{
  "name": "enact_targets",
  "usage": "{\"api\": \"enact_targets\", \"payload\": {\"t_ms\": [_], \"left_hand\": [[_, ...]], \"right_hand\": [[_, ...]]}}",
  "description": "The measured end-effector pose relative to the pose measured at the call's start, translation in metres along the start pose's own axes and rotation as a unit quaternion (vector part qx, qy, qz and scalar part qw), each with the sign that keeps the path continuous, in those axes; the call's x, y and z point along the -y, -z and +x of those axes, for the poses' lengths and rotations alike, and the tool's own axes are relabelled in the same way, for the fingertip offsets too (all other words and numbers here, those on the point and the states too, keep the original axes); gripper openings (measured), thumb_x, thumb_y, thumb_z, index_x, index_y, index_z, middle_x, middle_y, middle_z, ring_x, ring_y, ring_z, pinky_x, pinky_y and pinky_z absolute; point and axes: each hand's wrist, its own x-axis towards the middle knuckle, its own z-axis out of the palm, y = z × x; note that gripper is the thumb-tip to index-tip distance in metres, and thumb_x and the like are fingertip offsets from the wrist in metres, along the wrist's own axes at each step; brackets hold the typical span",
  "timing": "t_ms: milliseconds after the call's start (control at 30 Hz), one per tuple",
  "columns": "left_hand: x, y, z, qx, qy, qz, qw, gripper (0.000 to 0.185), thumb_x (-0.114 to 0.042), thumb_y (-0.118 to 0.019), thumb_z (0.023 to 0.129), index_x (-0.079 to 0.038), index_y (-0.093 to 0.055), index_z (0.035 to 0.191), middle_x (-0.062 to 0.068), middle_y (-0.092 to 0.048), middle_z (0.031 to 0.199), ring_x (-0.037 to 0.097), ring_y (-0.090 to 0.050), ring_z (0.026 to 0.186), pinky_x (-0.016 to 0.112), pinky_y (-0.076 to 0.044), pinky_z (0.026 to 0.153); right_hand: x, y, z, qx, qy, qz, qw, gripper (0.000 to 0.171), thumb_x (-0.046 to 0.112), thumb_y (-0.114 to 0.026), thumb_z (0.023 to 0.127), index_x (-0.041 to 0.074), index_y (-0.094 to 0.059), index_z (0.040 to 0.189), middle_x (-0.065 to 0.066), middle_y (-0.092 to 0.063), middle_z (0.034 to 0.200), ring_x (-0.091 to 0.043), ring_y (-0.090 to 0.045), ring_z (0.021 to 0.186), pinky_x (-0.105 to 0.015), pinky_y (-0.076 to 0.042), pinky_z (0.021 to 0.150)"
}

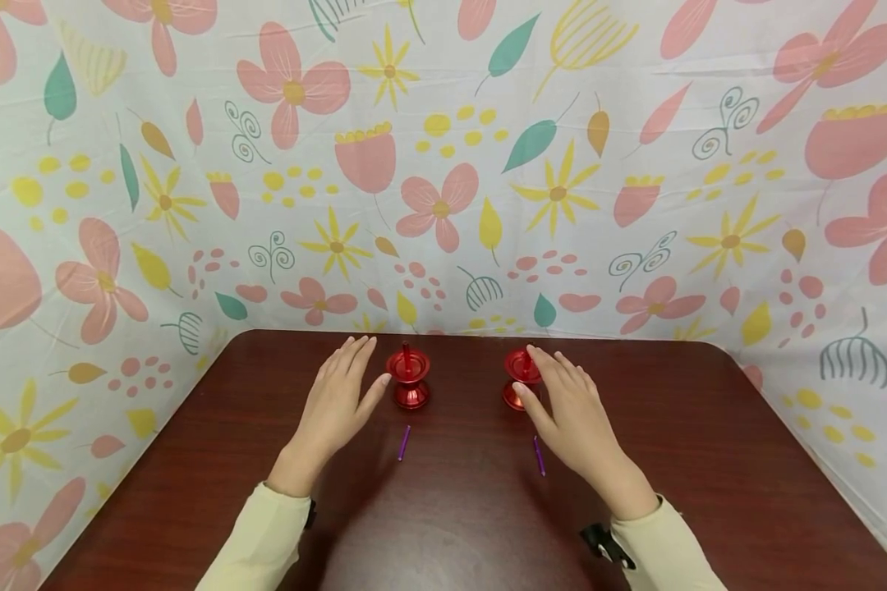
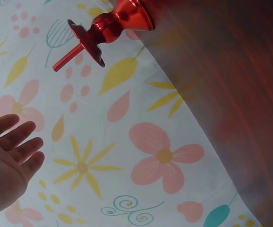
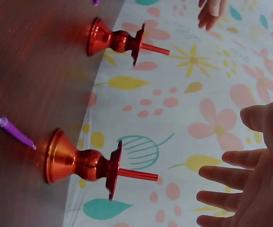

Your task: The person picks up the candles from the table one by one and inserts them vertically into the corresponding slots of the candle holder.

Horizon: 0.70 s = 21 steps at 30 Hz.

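Note:
Two shiny red metal candle holders, the left one [image 1: 411, 396] and the right one [image 1: 513, 399], stand upright toward the table's far edge, each with a thin red rod rising from its dish. My left hand [image 1: 333, 402] hovers left of the left holder, fingers extended and palm empty. Beside the right holder is my right hand [image 1: 580, 423], also empty with spread fingers, partly covering that holder in the head view. Nearer the front, a thin purple stick [image 1: 404, 442] lies before the left holder and another purple stick [image 1: 539, 456] before the right one.
The dark brown wooden table [image 1: 458, 517] has rounded far corners. A white cloth [image 1: 443, 98] printed with flowers and leaves hangs behind it and along both sides. A dark strap [image 1: 608, 547] shows at the right sleeve.

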Motion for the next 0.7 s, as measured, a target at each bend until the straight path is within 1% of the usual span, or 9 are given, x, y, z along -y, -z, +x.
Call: {"api": "enact_targets", "payload": {"t_ms": [133,267,433,633,700], "left_hand": [[0.002,-0.002,0.004,-0.014,-0.003,-0.015,0.9998,0.054,-0.030,-0.058,0.097,0.000,-0.045,0.140,0.019,-0.047,0.141,0.036,-0.038,0.135,0.051,-0.029,0.110],[0.003,-0.005,0.009,-0.019,0.001,-0.045,0.9988,0.052,-0.029,-0.057,0.097,-0.001,-0.047,0.139,0.018,-0.048,0.140,0.034,-0.038,0.135,0.051,-0.029,0.110],[0.009,-0.012,0.014,0.004,0.030,-0.096,0.9949,0.055,-0.033,-0.055,0.098,-0.003,-0.044,0.143,0.017,-0.044,0.144,0.034,-0.035,0.137,0.052,-0.027,0.110],[0.021,-0.025,0.020,0.048,0.059,-0.171,0.9824,0.060,-0.038,-0.053,0.099,-0.008,-0.037,0.148,0.014,-0.036,0.150,0.031,-0.029,0.140,0.053,-0.025,0.111],[0.025,-0.029,0.022,0.063,0.064,-0.190,0.9776,0.059,-0.035,-0.054,0.099,-0.008,-0.037,0.148,0.014,-0.035,0.150,0.031,-0.029,0.140,0.053,-0.026,0.111]], "right_hand": [[0.002,-0.002,0.001,0.007,-0.007,0.018,1.000,0.057,0.029,-0.061,0.094,0.003,-0.044,0.142,-0.017,-0.053,0.136,-0.041,-0.038,0.132,-0.062,-0.024,0.106],[0.004,-0.004,0.001,0.017,-0.014,0.041,0.999,0.057,0.030,-0.060,0.095,0.004,-0.043,0.143,-0.018,-0.053,0.137,-0.040,-0.038,0.134,-0.061,-0.024,0.107],[0.008,-0.009,0.000,0.035,-0.021,0.058,0.998,0.058,0.036,-0.056,0.097,0.005,-0.042,0.144,-0.016,-0.049,0.142,-0.039,-0.036,0.135,-0.060,-0.023,0.109],[0.012,-0.012,0.000,0.053,-0.031,0.080,0.995,0.058,0.037,-0.055,0.097,0.006,-0.042,0.144,-0.015,-0.047,0.144,-0.038,-0.035,0.136,-0.059,-0.023,0.109],[0.013,-0.014,0.000,0.057,-0.033,0.084,0.994,0.057,0.037,-0.054,0.097,0.006,-0.042,0.144,-0.015,-0.046,0.144,-0.038,-0.035,0.137,-0.059,-0.023,0.109]]}}
